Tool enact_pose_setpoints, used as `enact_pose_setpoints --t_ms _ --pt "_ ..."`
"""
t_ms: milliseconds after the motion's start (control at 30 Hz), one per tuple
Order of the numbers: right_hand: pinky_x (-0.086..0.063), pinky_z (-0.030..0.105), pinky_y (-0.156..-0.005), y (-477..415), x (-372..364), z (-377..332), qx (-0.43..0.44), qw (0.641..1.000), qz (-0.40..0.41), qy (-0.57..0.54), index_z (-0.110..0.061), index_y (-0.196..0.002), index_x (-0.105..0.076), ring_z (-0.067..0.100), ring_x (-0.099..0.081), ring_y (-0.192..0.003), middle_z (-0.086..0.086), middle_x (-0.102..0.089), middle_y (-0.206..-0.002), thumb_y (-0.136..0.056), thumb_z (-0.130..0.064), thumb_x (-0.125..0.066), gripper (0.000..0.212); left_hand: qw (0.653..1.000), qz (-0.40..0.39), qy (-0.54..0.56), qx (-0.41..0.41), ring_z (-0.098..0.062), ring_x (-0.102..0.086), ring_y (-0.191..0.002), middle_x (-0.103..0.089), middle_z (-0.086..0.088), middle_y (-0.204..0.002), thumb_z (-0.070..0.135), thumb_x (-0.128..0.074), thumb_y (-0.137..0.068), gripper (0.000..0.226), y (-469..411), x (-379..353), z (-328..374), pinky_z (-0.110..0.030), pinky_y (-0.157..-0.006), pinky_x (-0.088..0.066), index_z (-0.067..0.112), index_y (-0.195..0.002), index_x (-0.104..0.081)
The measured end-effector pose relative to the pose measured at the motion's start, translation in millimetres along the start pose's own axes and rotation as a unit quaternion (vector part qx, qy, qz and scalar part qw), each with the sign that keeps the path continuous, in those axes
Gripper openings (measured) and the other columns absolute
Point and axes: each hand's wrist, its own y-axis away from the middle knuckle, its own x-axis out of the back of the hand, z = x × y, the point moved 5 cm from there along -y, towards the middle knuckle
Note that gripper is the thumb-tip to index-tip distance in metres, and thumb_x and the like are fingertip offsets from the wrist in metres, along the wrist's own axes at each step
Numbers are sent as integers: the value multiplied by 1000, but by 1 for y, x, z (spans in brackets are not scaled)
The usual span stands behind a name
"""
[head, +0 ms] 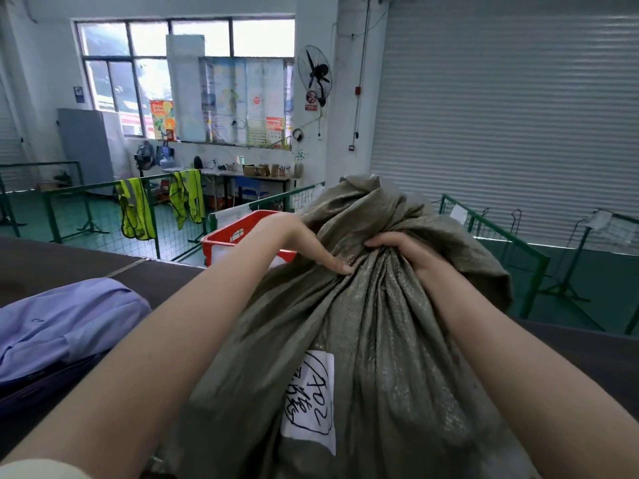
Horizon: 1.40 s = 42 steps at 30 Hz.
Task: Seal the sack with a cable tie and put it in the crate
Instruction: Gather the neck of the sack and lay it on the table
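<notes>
A large olive-grey woven sack (366,333) stands in front of me, with a white handwritten label (309,399) on its near side. Its mouth is gathered into a bunched neck. My right hand (404,250) is clenched around the neck from the right. My left hand (304,243) presses on the gathered folds from the left, thumb and fingertips pinching at the neck. A small dark bit shows at my left fingertips; I cannot tell whether it is a cable tie. A red plastic crate (238,236) stands just beyond the sack, to the left, partly hidden by my left arm.
The sack rests on a dark table (69,261). A pile of light blue cloth (65,326) lies at the left. Green wire fence panels (103,216) with yellow safety vests stand beyond the table. A grey roller shutter fills the right wall.
</notes>
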Motion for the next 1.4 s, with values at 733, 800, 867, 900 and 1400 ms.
enact_pose_setpoints --t_ms 733,800,867,900,1400 --pt "-42 27 -101 23 30 1 -103 935 -166 296 -30 -110 -55 6 -57 -111 -8 -58 -126 -28 -80 -70 97 790 206 548 -180 -13 -54 -104 -58 4 -109 19 -68 -76 31 -20 -42 24 -23 -94 -39 20 -105 -56" --pt "-50 17 -84 38 35 1 -85 939 -171 287 -28 -106 -56 0 -65 -96 -11 -65 -114 -28 -78 -72 94 799 210 534 -180 -14 -54 -106 -58 3 -112 23 -69 -76 40 -22 -42 25 -23 -95 -39 17 -113 -57" --pt "-54 16 -67 47 31 11 -81 929 -158 325 -21 -98 -62 4 -69 -76 -10 -71 -90 -36 -76 -72 84 803 215 528 -174 -16 -54 -111 -58 2 -118 28 -71 -73 53 -27 -44 30 -25 -100 -40 12 -121 -55" --pt "-53 18 -67 46 27 19 -84 919 -132 362 -15 -100 -64 7 -69 -74 -8 -72 -86 -47 -73 -69 79 802 220 529 -167 -16 -55 -112 -58 2 -120 30 -72 -73 56 -27 -44 30 -26 -100 -40 11 -123 -54" --pt "-48 18 -75 64 18 16 23 904 24 427 -22 -78 -67 3 -64 -76 -2 -69 -94 -84 -50 -55 30 784 -18 594 -179 -15 -71 -61 -75 -5 -67 24 -53 -90 23 -22 -54 39 -25 -68 -57 5 -87 -66"
